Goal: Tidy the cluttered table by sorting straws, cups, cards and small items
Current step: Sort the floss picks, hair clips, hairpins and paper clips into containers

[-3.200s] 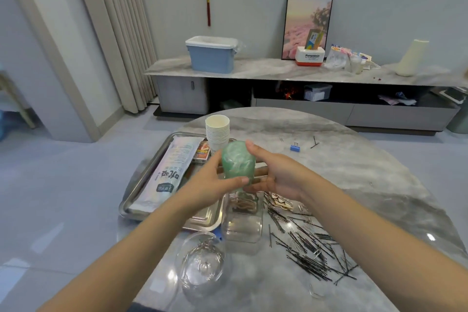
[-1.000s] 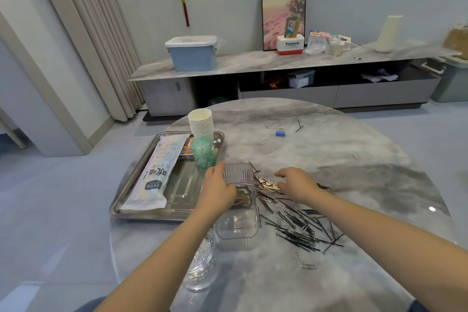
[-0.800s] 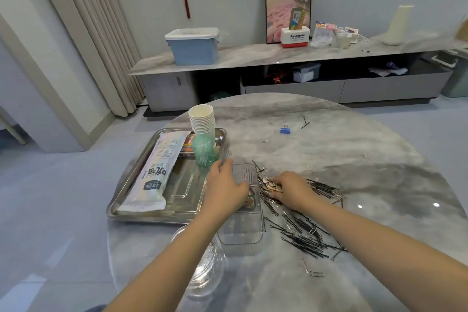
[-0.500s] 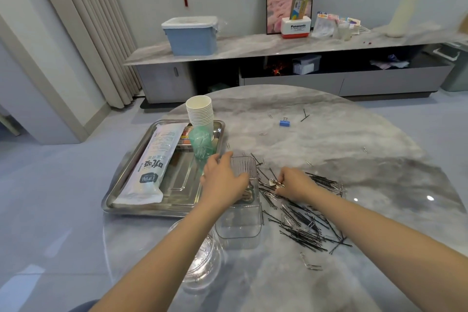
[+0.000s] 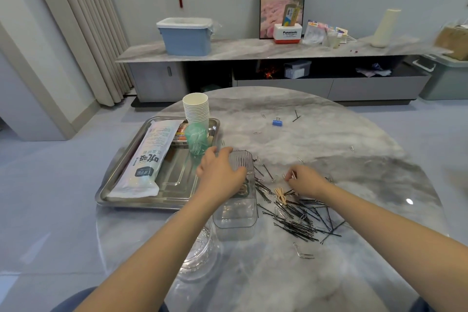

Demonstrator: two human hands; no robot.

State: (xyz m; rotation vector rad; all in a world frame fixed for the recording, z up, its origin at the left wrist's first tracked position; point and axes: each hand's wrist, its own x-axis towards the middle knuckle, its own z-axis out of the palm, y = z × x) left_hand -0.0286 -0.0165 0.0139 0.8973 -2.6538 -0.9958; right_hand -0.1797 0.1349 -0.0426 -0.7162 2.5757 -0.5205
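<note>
A clear plastic box (image 5: 235, 213) stands in the middle of the marble table, and my left hand (image 5: 219, 175) grips its far end. My right hand (image 5: 305, 181) pinches a small silver clip just right of the box. Below that hand spreads a heap of black hairpins (image 5: 301, 218) mixed with paper clips and a few wooden sticks (image 5: 281, 195). On the metal tray (image 5: 177, 185) to the left lie a white straw pack (image 5: 149, 159), a stack of paper cups (image 5: 196, 109) and a green wrapped bundle (image 5: 196, 138).
A clear glass bowl (image 5: 197, 256) sits at the near edge under my left forearm. A blue binder clip (image 5: 276, 122) and loose pins lie farther back on the table. A single paper clip (image 5: 302, 253) lies near the front. A sideboard stands behind.
The green bundle went from both hands onto the tray. My left hand came to grip the clear box; my right hand moved rightward over the pins and picked up a small clip.
</note>
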